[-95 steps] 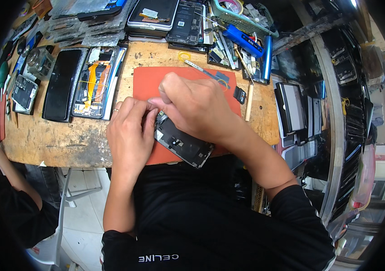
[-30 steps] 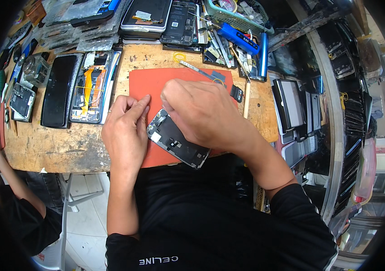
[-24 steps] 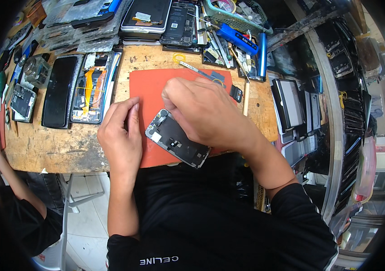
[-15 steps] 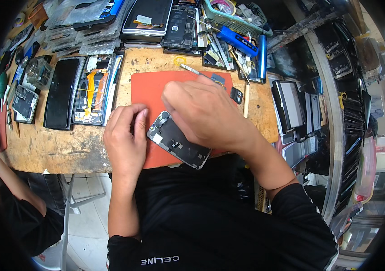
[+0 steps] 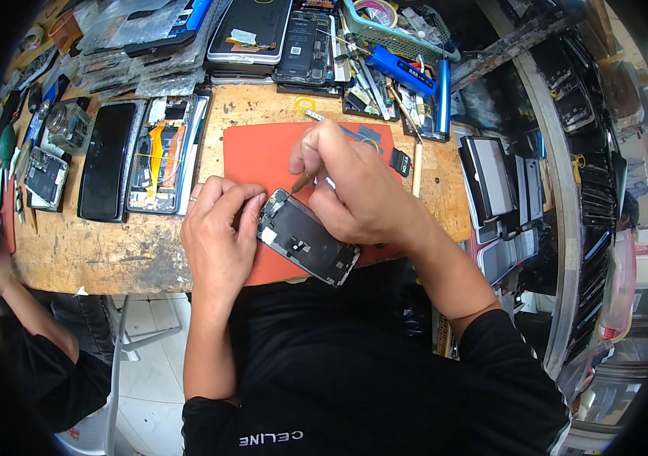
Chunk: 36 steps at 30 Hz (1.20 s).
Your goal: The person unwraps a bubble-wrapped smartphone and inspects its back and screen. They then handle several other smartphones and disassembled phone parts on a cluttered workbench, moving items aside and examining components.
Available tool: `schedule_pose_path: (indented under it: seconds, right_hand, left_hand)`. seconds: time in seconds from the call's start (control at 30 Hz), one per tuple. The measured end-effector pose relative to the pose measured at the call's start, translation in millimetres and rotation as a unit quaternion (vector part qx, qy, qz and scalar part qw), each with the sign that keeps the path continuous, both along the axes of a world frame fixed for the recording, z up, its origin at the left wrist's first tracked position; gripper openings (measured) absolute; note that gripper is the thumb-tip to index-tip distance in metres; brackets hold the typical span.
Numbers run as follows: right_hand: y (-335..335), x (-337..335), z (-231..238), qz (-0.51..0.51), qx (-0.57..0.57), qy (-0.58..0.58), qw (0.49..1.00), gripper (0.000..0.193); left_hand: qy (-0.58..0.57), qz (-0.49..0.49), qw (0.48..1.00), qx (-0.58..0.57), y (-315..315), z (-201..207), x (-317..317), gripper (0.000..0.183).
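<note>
A phone screen panel (image 5: 310, 242), black inner side up, lies tilted on an orange-red mat (image 5: 255, 152). My left hand (image 5: 221, 228) grips its upper left corner, thumb and fingers pinched together at the edge. Above the panel's right side, my right hand (image 5: 351, 178) is closed round a slim brownish screwdriver (image 5: 300, 183). The tool's tip points down at the panel's top edge, near small metal parts; whether it touches is too small to tell. The curled fingers hide most of the handle.
Opened phones (image 5: 155, 156) and a dark screen (image 5: 103, 159) lie at left. Stacked phone parts (image 5: 248, 34), a green basket (image 5: 415, 45) and a blue tool (image 5: 400, 70) stand at the back. At far left is another person's arm (image 5: 39, 319). Flat cases (image 5: 491, 182) fill the right.
My right hand has shifted and turned, so the screwdriver and more of the panel's top edge now show. My left hand stays at the panel's corner. The whole view has shifted slightly.
</note>
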State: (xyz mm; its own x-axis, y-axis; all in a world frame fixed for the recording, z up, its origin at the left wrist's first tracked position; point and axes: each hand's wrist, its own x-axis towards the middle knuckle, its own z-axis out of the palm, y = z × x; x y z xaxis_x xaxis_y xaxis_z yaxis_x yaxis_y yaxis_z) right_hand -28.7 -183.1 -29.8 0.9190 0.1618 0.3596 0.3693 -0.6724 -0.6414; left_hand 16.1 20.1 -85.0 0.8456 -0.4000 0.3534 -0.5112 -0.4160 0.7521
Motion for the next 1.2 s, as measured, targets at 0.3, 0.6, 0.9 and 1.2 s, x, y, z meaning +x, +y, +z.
schedule_pose_path:
  seconds: [0.3,0.6,0.9,1.2]
  right_hand:
    - [5.3,9.0,-9.0,-0.060,0.082,-0.041,0.994,0.029]
    - [-24.7,14.6,-26.4,-0.098,0.187,-0.099,0.972,0.024]
    - [-94.7,42.5,-34.9,-0.126,0.340,-0.058,0.930,0.012]
    - [-93.6,23.5,-35.5,-0.146,0.291,-0.097,0.940,0.009]
  left_hand:
    - [0.017,0.014,1.000,0.007,-2.1,0.3,2.5,0.010]
    - [0.008,0.047,0.999,0.013,-10.1,-4.6,5.3,0.012]
    - [0.028,-0.007,0.999,0.044,8.5,19.5,-17.9,0.017]
    - [-0.057,0.042,0.963,0.260,-14.6,31.3,-37.7,0.022]
